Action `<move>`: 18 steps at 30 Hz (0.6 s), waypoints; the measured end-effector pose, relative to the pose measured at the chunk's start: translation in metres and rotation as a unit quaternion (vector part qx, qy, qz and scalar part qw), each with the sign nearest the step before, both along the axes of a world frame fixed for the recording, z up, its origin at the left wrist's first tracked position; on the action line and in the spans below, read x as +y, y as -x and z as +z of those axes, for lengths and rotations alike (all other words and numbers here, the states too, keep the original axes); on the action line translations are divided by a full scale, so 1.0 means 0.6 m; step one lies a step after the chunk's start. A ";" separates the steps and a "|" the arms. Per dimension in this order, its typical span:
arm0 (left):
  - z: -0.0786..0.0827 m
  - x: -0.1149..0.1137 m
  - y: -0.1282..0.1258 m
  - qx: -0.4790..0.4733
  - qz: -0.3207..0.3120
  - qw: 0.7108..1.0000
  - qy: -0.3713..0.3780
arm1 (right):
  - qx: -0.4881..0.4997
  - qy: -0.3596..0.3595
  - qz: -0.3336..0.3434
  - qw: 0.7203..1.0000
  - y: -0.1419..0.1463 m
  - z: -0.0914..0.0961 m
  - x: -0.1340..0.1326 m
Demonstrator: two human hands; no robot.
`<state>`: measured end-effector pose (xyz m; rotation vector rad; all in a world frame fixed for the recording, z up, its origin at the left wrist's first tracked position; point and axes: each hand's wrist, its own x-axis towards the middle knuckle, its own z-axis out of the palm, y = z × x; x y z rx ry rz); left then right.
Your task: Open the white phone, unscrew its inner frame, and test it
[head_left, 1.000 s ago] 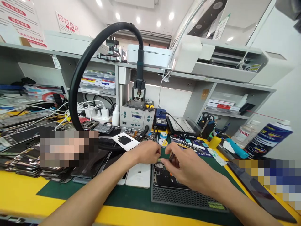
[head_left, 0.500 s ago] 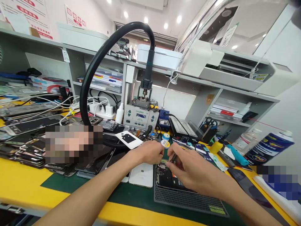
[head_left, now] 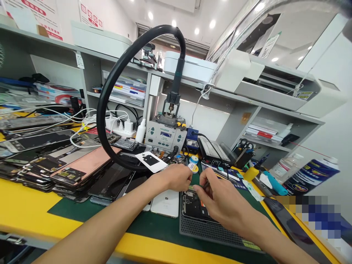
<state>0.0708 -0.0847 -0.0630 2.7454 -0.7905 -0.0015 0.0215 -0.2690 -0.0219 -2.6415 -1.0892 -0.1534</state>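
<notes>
Phone [head_left: 191,209] opened, lower centre of frame! Left hand [head_left: 177,178] curled near its far edge, right hand [head_left: 220,194] above; any grip, I can't tell.

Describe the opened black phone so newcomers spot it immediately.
On the dark green mat, find the dark grey perforated pad. The opened black phone lies there, partly hidden by the right hand. Unlike the white MI-marked phone beside it, its insides show.

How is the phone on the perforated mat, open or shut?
Open: the phone lies with its insides exposed beside the right hand.
</notes>
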 end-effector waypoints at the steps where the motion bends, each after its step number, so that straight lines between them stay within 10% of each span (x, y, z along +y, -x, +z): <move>1: 0.001 0.000 0.000 0.000 0.001 1.000 0.000 | 0.005 0.000 -0.004 1.000 0.000 0.000 -0.001; 18: 0.001 -0.001 0.001 0.004 0.000 1.000 0.001 | 0.050 0.042 0.051 0.997 0.015 0.024 -0.014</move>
